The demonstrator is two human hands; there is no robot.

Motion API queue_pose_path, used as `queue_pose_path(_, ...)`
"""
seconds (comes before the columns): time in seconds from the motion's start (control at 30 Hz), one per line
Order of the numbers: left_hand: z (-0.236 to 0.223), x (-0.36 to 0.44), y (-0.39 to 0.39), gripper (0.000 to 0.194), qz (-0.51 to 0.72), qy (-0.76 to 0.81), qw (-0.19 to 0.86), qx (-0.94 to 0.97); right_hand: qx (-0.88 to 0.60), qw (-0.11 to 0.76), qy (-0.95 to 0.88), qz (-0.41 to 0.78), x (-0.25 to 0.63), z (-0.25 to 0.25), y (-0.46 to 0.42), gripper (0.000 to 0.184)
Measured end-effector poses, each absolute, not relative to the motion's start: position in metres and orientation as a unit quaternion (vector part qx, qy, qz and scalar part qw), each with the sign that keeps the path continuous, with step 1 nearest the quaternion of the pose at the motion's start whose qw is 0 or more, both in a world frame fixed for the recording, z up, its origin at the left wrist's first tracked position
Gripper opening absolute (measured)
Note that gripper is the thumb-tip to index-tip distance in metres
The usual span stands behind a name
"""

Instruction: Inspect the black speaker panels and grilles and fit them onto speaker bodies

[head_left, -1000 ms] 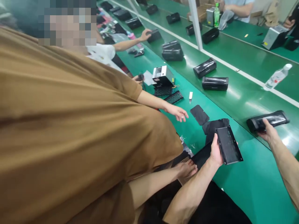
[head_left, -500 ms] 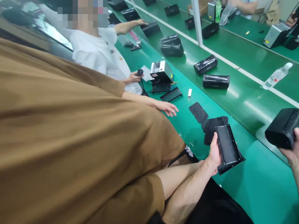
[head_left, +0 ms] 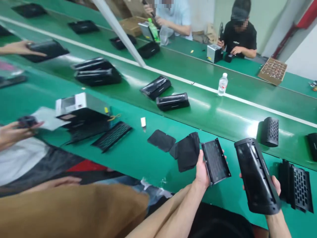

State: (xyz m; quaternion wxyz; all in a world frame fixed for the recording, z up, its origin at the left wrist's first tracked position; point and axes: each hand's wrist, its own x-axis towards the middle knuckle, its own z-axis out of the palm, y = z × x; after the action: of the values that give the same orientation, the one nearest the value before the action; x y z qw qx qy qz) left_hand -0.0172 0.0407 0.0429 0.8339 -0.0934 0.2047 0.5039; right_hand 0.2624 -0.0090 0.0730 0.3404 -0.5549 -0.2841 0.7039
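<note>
My left hand (head_left: 203, 170) is closed on the edge of a black rectangular panel (head_left: 216, 163), its shallow inner side tilted up toward me. Beside it, my right hand (head_left: 275, 188) grips a glossy black speaker housing (head_left: 255, 178) from behind, with the long body tipped upright above the table. The two parts are apart. Left of the panel lie several thin black sheets (head_left: 188, 152), overlapping on the green table. To the right of the housing, slotted black grilles (head_left: 300, 186) stand together.
Black speaker housings (head_left: 172, 101) and a water bottle (head_left: 223, 84) stand on the green conveyor (head_left: 205, 115). A co-worker's hand (head_left: 10, 134) is at the left, near a box-shaped device (head_left: 81, 109) and a slotted grille (head_left: 112, 135). Other people sit across the line.
The view has swung right. My right hand has brought the speaker housing in from the conveyor side, closer to the panel, and turned it upright. My left hand still holds the panel.
</note>
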Motion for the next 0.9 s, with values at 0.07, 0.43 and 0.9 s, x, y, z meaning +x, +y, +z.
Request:
queue_pose_path(0.07, 0.047, -0.014, 0.04, 0.092, 0.49, 0.205, 0.843, -0.085, -0.565, 0.384, -0.206, 0.701, 0.258, 0.076, -0.02, 0.098)
queue_pose_path(0.43, 0.065, 0.025, 0.026, 0.1, 0.452, 0.175, 0.872, -0.067, -0.642, 0.308, -0.496, 0.497, 0.239, 0.173, 0.004, 0.104)
queue_pose_path(0.9, 0.087, 0.045, 0.022, 0.098, 0.537, 0.12, 0.835, 0.004, -0.611, 0.164, -0.717, 0.293, 0.2, 0.174, 0.028, 0.1)
